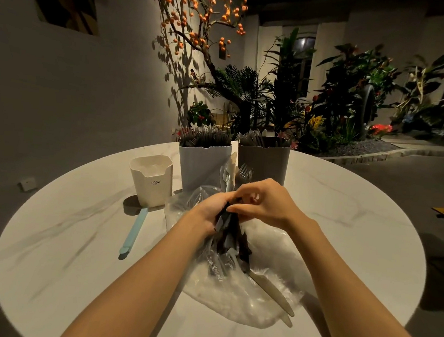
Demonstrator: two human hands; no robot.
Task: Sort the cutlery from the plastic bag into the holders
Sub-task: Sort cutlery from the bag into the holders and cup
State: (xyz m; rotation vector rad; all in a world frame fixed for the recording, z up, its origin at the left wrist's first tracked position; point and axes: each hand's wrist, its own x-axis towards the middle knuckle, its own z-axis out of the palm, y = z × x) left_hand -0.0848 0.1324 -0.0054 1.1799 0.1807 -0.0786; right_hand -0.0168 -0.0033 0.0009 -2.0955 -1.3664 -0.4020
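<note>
The left hand (212, 207) grips a bundle of cutlery (230, 231) above the clear plastic bag (233, 298) on the tabletop (74, 249) — dark handles toward the person, tips up and away toward the holders. The right hand (263, 201) pinches at the bundle's top; its fingertips hide exactly which piece. A grey holder (202, 164) and a brown holder (263, 161) stand behind, a cream holder (151, 179) left — dim light blurs their contents.

Table (346, 206): pale marble-look top, smooth, slight sheen. Bag (244, 299): clear thin plastic, crinkled, glossy. Cutlery bundle (230, 233): dark plastic, shiny. Cream holder (152, 181), grey-blue holder (202, 164), grey holder (263, 162): matt plastic. Blue utensil (134, 230): matt plastic.
</note>
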